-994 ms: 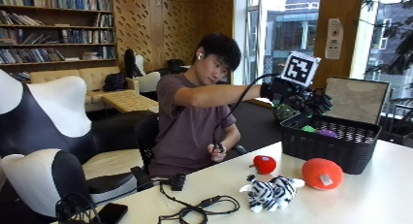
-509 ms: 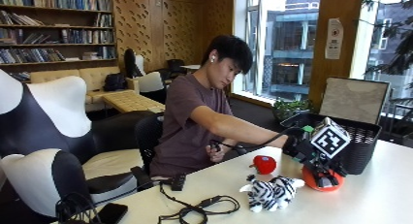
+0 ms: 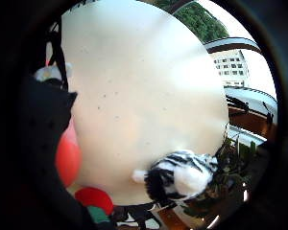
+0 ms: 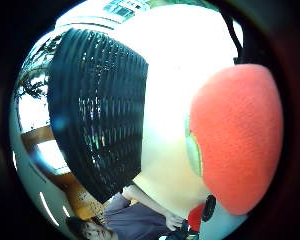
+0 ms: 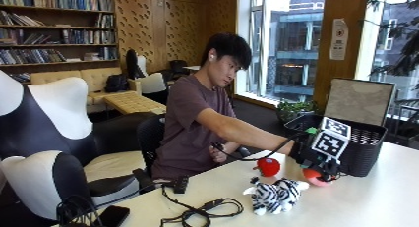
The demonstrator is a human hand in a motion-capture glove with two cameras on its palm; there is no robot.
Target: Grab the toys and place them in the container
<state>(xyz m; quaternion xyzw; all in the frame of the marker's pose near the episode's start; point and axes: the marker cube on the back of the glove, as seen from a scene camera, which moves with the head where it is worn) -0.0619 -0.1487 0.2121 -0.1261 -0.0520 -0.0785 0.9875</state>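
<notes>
At the white table (image 5: 367, 202) we are sitting with our right hand (image 5: 313, 160) reaching out over the orange-red ball toy (image 5: 318, 177). The hand is lying right on top of that toy, which is sitting on the table just beside the black basket (image 5: 367, 153). The basket is standing near the far edge of the table, by the window. From the thumb side of the palm the orange-red toy (image 4: 235, 142) is filling much of the view, so it is very close to the palm, and the ribbed black basket (image 4: 100, 110) is standing next to it. We cannot tell if our fingers are curling round the toy or are just lying on it, because the hand is mostly hidden.

A zebra toy (image 5: 276, 194) is lying on the table nearer to the front edge, a little apart from the hand. A small red toy (image 5: 268, 166) is sitting nearer to our body. Our bare left hand (image 5: 219, 152) is resting at the table's near edge. Black cables (image 5: 199, 212) are lying on the table toward the near corner.
</notes>
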